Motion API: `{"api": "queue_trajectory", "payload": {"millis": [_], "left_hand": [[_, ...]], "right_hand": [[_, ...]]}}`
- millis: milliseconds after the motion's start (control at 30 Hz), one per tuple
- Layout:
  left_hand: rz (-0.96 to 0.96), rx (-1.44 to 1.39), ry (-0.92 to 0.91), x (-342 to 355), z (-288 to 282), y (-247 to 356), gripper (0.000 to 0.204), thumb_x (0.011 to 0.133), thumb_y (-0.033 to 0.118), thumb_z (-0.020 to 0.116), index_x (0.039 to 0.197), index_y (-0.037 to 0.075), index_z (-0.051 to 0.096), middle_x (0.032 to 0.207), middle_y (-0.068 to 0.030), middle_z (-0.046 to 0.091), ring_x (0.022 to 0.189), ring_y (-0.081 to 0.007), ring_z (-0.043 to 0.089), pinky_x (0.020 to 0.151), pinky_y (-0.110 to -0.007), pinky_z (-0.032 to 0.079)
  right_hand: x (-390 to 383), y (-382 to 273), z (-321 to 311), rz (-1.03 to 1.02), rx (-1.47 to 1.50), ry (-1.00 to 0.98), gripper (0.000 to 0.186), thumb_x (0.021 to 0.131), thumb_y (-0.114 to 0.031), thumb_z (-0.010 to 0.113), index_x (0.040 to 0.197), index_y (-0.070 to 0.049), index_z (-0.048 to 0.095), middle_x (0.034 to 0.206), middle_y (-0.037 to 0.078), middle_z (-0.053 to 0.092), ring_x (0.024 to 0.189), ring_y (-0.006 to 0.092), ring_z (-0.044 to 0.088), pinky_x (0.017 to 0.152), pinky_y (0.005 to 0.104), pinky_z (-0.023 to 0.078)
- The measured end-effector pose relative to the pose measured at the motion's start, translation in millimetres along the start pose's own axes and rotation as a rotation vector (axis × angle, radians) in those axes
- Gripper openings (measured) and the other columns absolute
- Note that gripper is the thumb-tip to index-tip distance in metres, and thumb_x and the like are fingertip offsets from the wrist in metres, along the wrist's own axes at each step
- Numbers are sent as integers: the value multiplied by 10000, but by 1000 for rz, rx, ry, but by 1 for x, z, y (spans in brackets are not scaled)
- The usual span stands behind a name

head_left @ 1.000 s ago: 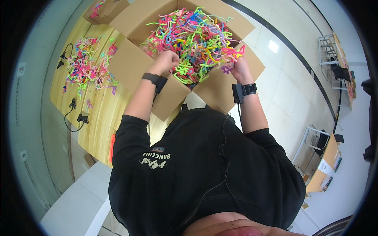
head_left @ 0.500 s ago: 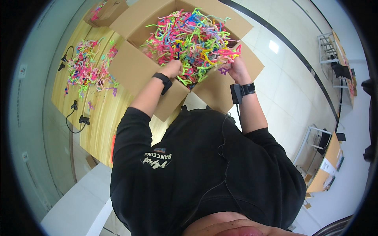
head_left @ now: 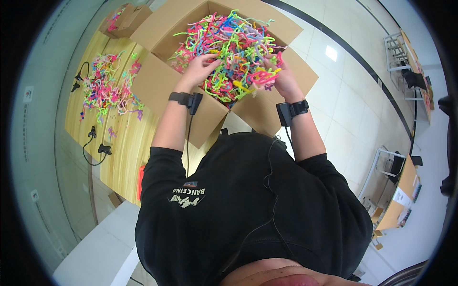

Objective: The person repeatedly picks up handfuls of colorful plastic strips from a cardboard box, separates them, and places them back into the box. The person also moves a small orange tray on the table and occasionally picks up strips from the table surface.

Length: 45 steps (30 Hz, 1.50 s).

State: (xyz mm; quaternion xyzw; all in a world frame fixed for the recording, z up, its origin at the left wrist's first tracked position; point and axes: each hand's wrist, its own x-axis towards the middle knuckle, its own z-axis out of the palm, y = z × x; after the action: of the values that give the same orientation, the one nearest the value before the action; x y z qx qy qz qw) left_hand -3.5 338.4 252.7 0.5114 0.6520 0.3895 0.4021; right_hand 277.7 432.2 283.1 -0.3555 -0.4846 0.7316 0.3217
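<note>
Colourful strings [head_left: 234, 45]: one bunch [head_left: 263, 76], clamped in the right hand [head_left: 287, 83], is now drawn inward from the box's [head_left: 157, 78] right edge; left hand [head_left: 199, 70] is unclenched, apart, ungripping the pile.

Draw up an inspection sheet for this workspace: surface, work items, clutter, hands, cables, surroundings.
Surface: light wood-grain table, at the person's left.
Work items: large open cardboard box, heaped with colourful fuzzy strands.
Clutter: loose strand pile on the table; smaller cardboard box at its far end; red item, partly hidden by the left sleeve.
Left hand: at the heap, fingers parted; no clear grip seen.
Right hand: holds a bundle of pink and yellow strands.
Cables: short black cables with clip-like ends on the table; a thin cable from each wrist unit.
Surroundings: tiled floor; desks at the right.
</note>
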Motion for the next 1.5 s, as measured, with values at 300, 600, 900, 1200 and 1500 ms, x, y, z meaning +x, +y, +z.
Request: {"api": "queue_trajectory", "payload": {"millis": [300, 600, 900, 1200, 1500], "left_hand": [[189, -479, 19, 3, 47, 26, 315, 1007, 224, 549, 1181, -20, 647, 990, -96, 725, 835, -119, 680, 710, -255, 557], [-38, 345, 170, 11, -10, -4, 433, 934, 315, 636, 1227, -4, 605, 1082, -126, 699, 967, -196, 667, 844, -348, 519], [337, -256, -2, -11, 42, 35, 311, 970, 212, 615, 1215, 23, 642, 936, -34, 700, 851, -117, 626, 793, -280, 510], [169, -712, 430, 15, -26, -4, 380, 1058, 335, 435, 993, 29, 651, 620, 40, 497, 518, -43, 424, 466, -211, 340], [41, -736, 867, 15, -33, -29, 397, 1064, 338, 400, 1070, 0, 609, 607, 15, 477, 477, -82, 449, 454, -236, 394]], "right_hand": [[-13, -8, 44, 15, -534, -140, 307, 942, -304, 670, 1160, -100, 597, 796, 3, 644, 505, 55, 497, 425, 226, 384], [7, -4, 10, -72, -121, 121, 215, 978, -170, 600, 1141, -39, 551, 1003, 65, 643, 734, 125, 653, 534, 257, 557], [15, 19, 47, 48, 56, 161, 242, 1013, -252, 537, 1111, -37, 589, 893, 25, 628, 733, 105, 606, 576, 276, 490], [27, 18, 3, -46, 99, 298, 143, 1018, -146, 493, 1074, -36, 564, 961, 119, 658, 803, 220, 695, 633, 377, 606], [38, 26, -28, -163, 49, 549, 125, 991, -119, 531, 930, -40, 455, 821, 95, 574, 698, 251, 660, 560, 426, 616]]}}
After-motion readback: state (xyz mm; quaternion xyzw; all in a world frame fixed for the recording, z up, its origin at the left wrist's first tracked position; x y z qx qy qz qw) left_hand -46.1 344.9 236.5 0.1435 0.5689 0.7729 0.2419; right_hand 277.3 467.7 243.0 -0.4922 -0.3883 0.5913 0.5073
